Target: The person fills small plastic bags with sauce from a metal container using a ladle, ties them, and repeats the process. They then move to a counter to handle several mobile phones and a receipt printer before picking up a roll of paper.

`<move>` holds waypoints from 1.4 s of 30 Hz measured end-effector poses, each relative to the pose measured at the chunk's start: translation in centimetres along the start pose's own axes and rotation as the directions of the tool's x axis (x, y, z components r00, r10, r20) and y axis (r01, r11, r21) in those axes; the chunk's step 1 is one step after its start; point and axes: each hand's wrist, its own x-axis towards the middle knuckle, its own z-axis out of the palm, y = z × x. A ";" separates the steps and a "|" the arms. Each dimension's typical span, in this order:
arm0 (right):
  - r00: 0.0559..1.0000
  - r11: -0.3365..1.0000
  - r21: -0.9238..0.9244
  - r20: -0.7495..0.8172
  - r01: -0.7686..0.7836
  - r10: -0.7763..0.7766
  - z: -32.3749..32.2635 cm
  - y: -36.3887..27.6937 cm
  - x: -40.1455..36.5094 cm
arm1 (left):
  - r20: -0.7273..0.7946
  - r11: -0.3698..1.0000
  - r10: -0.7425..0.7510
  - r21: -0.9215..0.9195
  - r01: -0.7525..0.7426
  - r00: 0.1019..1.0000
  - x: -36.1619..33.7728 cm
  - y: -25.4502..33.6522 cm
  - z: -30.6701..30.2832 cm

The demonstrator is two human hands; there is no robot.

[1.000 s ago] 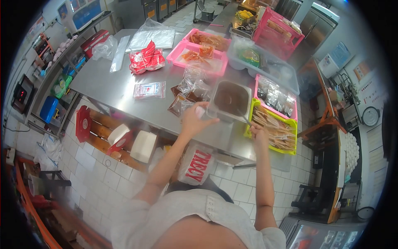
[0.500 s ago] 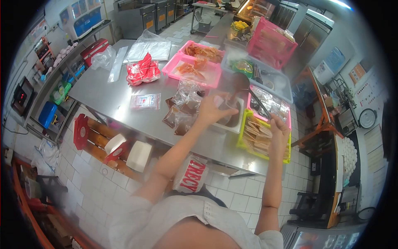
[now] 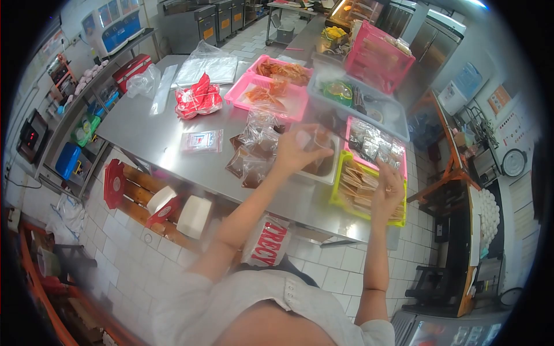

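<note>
My left hand (image 3: 294, 154) pinches a clear plastic bag (image 3: 317, 138) over a metal container (image 3: 330, 174) of brown sauce. My right hand (image 3: 389, 187) grips the thin dark handle of a ladle (image 3: 331, 120), whose bowl is tilted beside the bag's mouth; steam blurs it. Left of the container lie several clear bags filled with brown sauce (image 3: 254, 167). A yellow-green basket (image 3: 367, 215) of flat tan packets sits under my right hand. Behind it stands a pink basket (image 3: 404, 167) with shiny clear packets.
Pink trays (image 3: 235, 98) with orange-brown food stand at the table's back, beside a clear bin (image 3: 398, 124). A red bag (image 3: 199, 101), plastic sheets (image 3: 205, 70) and a small printed packet (image 3: 202, 141) lie left. A tall pink crate (image 3: 375, 60) stands behind.
The ladle's bowl has dropped and tipped beside the bag. My right hand has shifted slightly down and right. My left hand has barely moved.
</note>
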 end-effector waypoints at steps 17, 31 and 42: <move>0.991 0.984 0.134 0.075 -0.119 0.110 0.6 0.1 -0.1 | -0.055 1.000 0.006 0.022 -0.005 0.998 -0.6 -0.1 -0.2; 0.871 0.777 0.394 0.237 -0.491 0.430 1.1 -0.3 0.0 | -0.080 0.999 0.021 0.037 -0.018 0.997 -1.3 -0.8 -0.5; 0.968 0.872 -0.455 0.240 0.182 -0.077 6.9 0.1 -5.5 | -0.082 1.000 0.008 -0.014 -0.009 0.997 -5.5 0.4 -1.7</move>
